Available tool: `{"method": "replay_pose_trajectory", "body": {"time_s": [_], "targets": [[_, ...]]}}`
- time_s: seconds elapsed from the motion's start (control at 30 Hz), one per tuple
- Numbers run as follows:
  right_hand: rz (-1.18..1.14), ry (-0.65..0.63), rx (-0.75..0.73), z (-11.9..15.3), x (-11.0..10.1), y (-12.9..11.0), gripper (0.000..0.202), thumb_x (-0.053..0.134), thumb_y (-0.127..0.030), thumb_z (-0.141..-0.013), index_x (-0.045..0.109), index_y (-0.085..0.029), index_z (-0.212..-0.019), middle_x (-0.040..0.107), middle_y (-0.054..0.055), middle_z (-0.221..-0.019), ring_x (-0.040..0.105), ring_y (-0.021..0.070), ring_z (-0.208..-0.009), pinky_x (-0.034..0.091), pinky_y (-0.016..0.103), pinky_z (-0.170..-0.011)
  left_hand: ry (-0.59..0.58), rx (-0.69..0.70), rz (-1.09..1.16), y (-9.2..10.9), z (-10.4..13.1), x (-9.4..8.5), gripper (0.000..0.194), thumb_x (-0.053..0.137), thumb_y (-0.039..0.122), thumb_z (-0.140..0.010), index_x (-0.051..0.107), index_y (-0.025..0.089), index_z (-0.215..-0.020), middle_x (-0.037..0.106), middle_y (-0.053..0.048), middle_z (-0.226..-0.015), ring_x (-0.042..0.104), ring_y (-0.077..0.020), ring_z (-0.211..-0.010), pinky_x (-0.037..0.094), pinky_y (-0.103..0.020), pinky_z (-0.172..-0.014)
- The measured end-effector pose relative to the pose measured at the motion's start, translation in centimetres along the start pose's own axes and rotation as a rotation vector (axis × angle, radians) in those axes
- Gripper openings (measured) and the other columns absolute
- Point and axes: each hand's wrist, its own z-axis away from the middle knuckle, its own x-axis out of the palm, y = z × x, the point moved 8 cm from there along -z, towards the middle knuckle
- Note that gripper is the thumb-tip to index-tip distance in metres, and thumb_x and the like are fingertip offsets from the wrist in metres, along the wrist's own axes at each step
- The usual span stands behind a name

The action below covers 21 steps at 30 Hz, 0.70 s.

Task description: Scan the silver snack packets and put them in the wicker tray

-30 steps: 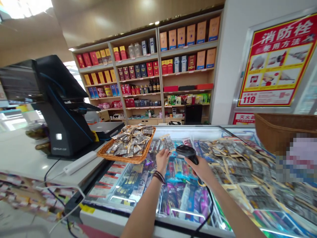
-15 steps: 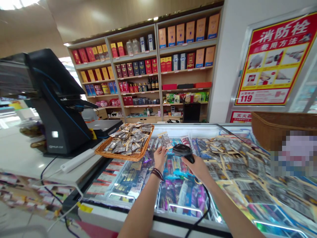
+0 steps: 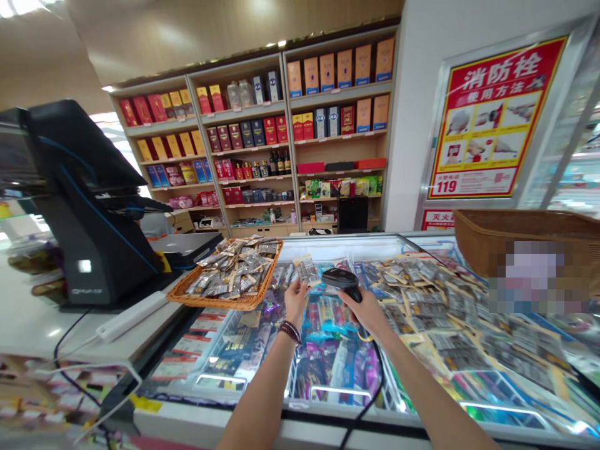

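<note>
Over the case, beside the basket, our right hand and left hand grasp, respectively, the scanner and a packet just beside it. Our view has swung slightly right; their pairing barely changes, so the step seems unchanged.

Bright overall, blown out at the ceiling light top left. Reflected hazily in the wood-toned panel, glaring off the white countertop. Clear-edged at the barcode scanner, too soft to read on the small packet. Smeared lower left, stretched around the cash-register terminal, pixelated over the brown basket.
</note>
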Motion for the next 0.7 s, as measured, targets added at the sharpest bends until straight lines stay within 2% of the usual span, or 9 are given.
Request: {"method": "replay_pose_trajectory", "body": {"time_s": [0.1,0.23,0.3,0.4,0.57,0.63,0.7], "targets": [[-0.107,0.046,0.013,-0.1,-1.9,-0.5,0.047,0.073,-0.066,-0.066,0.053,-0.024,-0.067,0.060,-0.003,-0.055,0.048,0.0112,-0.032,0.035,0.025,-0.034,-0.024,0.005,-0.076,-0.3,-0.3,0.7,0.028,0.082,0.032,-0.075,0.076,0.014,-0.096,0.073,-0.008,-0.082,0.077,-0.0244,-0.082,0.062,-0.039,-0.087],[-0.120,0.127,0.026,0.1,-5.8,-0.6,0.049,0.072,-0.068,-0.065,0.052,-0.024,-0.066,0.059,-0.002,-0.054,0.047,0.0104,-0.033,0.035,0.025,-0.034,-0.120,-0.013,-0.065,-0.3,0.1,4.4,0.023,0.081,0.032,-0.075,0.075,0.015,-0.088,0.071,-0.006,-0.074,0.075,-0.0243,-0.081,0.062,-0.040,-0.086],[-0.100,0.157,0.031,0.4,-7.8,-0.7,0.049,0.071,-0.068,-0.065,0.052,-0.024,-0.064,0.056,-0.002,-0.050,0.046,0.0107,-0.034,0.035,0.025,-0.035,-0.176,-0.048,-0.021,-0.3,0.7,7.6,0.019,0.080,0.030,-0.075,0.075,0.015,-0.085,0.072,-0.005,-0.076,0.074,-0.0211,-0.078,0.062,-0.038,-0.086],[-0.107,0.194,0.038,1.0,-10.6,-0.8,0.049,0.072,-0.068,-0.066,0.053,-0.023,-0.064,0.055,-0.002,-0.048,0.047,0.0114,-0.034,0.034,0.025,-0.035,-0.301,-0.103,0.061,-0.3,2.2,13.6,0.015,0.081,0.026,-0.075,0.075,0.014,-0.082,0.074,-0.006,-0.082,0.072,-0.0164,-0.077,0.060,-0.033,-0.086],[-0.120,0.278,-0.015,2.2,-14.5,-1.5,0.051,0.074,-0.069,-0.067,0.053,-0.022,-0.063,0.055,-0.003,-0.048,0.046,0.0107,-0.033,0.036,0.025,-0.036,-0.496,-0.188,0.108,-0.4,5.1,23.2,0.018,0.081,0.019,-0.072,0.079,0.012,-0.089,0.073,-0.003,-0.076,0.067,-0.0122,-0.070,0.058,-0.029,-0.082],[-0.131,0.297,-0.029,2.6,-15.6,-1.7,0.052,0.076,-0.069,-0.065,0.053,-0.023,-0.064,0.055,-0.003,-0.049,0.046,0.0108,-0.033,0.036,0.026,-0.035,-0.614,-0.162,0.059,-0.1,6.3,26.1,0.019,0.080,0.017,-0.072,0.080,0.013,-0.091,0.075,-0.004,-0.078,0.069,-0.0141,-0.072,0.058,-0.031,-0.083],[-0.146,0.327,-0.032,2.9,-16.3,-1.8,0.052,0.078,-0.069,-0.062,0.054,-0.023,-0.066,0.058,-0.003,-0.053,0.046,0.0112,-0.033,0.035,0.026,-0.034,-0.680,-0.067,-0.013,0.5,6.8,27.5,0.020,0.078,0.014,-0.072,0.082,0.015,-0.091,0.078,-0.006,-0.084,0.072,-0.0183,-0.082,0.058,-0.033,-0.087]]}}
